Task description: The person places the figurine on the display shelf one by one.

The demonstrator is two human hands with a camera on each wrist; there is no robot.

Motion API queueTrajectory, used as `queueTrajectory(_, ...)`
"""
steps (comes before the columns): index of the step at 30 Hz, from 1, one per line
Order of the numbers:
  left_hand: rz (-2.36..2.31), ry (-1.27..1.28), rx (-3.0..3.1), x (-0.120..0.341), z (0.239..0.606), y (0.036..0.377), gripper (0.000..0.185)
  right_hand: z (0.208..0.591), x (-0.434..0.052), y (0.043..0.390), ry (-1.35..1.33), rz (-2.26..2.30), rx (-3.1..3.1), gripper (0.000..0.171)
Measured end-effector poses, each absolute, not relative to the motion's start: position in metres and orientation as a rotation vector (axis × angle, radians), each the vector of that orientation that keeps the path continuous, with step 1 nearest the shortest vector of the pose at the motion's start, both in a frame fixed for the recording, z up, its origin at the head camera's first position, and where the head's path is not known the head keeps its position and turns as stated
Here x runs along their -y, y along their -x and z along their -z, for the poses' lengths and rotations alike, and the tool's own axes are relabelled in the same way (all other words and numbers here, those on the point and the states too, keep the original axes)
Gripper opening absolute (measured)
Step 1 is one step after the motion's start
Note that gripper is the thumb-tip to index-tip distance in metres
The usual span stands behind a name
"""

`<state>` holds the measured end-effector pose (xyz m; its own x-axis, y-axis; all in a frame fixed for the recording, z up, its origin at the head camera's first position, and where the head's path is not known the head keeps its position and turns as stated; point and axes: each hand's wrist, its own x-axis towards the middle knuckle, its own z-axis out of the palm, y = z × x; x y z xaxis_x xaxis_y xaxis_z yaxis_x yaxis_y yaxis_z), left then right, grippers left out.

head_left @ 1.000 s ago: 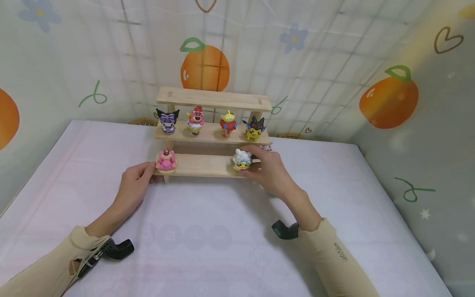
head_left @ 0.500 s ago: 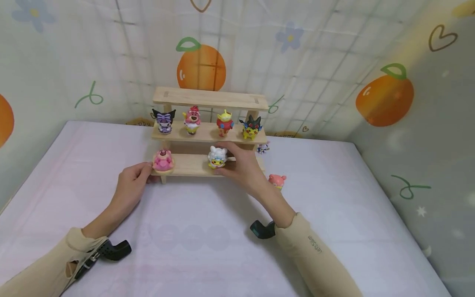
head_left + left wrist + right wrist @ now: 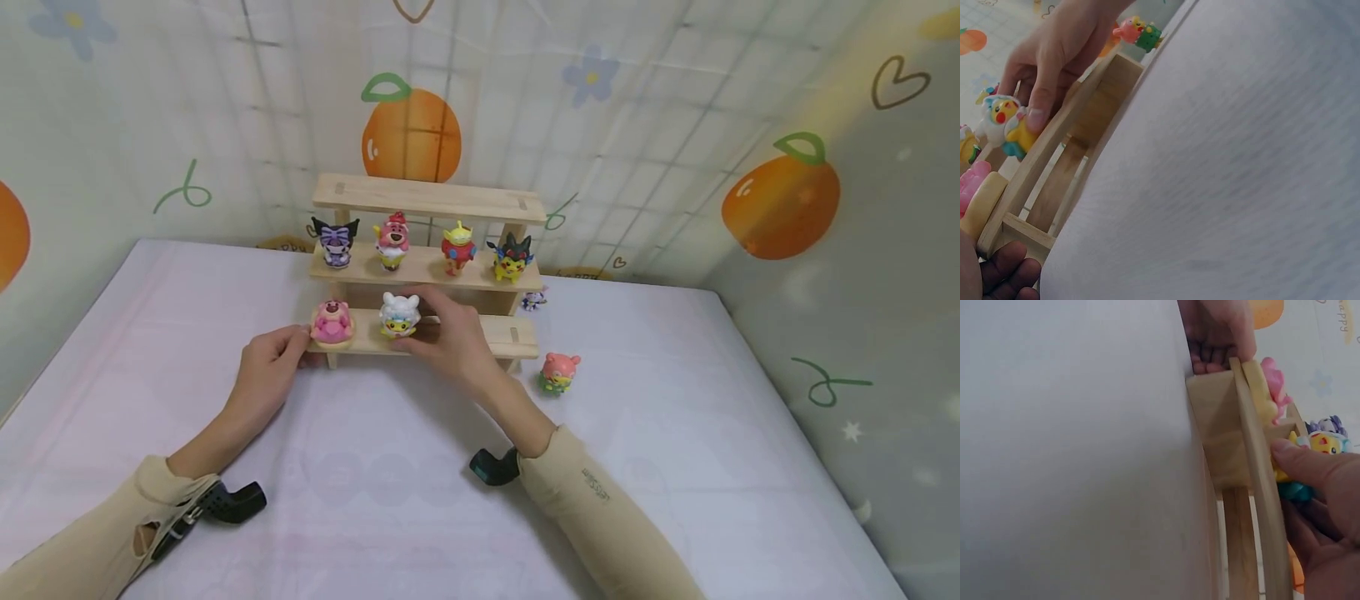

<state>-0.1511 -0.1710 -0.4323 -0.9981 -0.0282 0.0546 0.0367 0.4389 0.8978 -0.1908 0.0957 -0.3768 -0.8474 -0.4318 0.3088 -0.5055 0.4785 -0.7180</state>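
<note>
My right hand (image 3: pixel 456 335) pinches a small yellow figurine in a white hood (image 3: pixel 399 315) between thumb and fingers, at the lowest board of the three-tier wooden display shelf (image 3: pixel 450 340). In the left wrist view the figurine (image 3: pixel 1005 122) is right at the board's front edge. My left hand (image 3: pixel 272 365) holds the left end of that board, its fingers (image 3: pixel 1013 269) curled below the end. A pink bear figurine (image 3: pixel 332 323) sits on the board close to the left hand, and in the right wrist view its pale base (image 3: pixel 1261 394) reaches the board's edge.
On the middle board stand several figurines: a purple one with black ears (image 3: pixel 335 243), a pink bear in a red hat (image 3: pixel 392 242), a red-and-green one (image 3: pixel 458 248) and a black-hooded yellow one (image 3: pixel 512 257). A pink-and-green figurine (image 3: pixel 558 373) and a small purple-white one (image 3: pixel 534 298) are right of the shelf.
My right hand has moved left along the lowest board with the white-hooded figurine, toward the pink bear. The pink-and-green figurine at the right has come into view. The left hand stays put.
</note>
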Motion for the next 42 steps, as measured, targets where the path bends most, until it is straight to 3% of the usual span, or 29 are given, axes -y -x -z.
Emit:
queueTrajectory(24, 1.607, 0.005, 2.615, 0.174, 0.434, 0.152, 0.049, 0.382, -0.084, 0.191, -0.773, -1.43, 2.654, 0.059)
queueTrajectory(42, 1.609, 0.019, 2.596, 0.172, 0.435, 0.152, 0.049, 0.364, -0.163, 0.17, -0.741, -1.556, 2.571, 0.052)
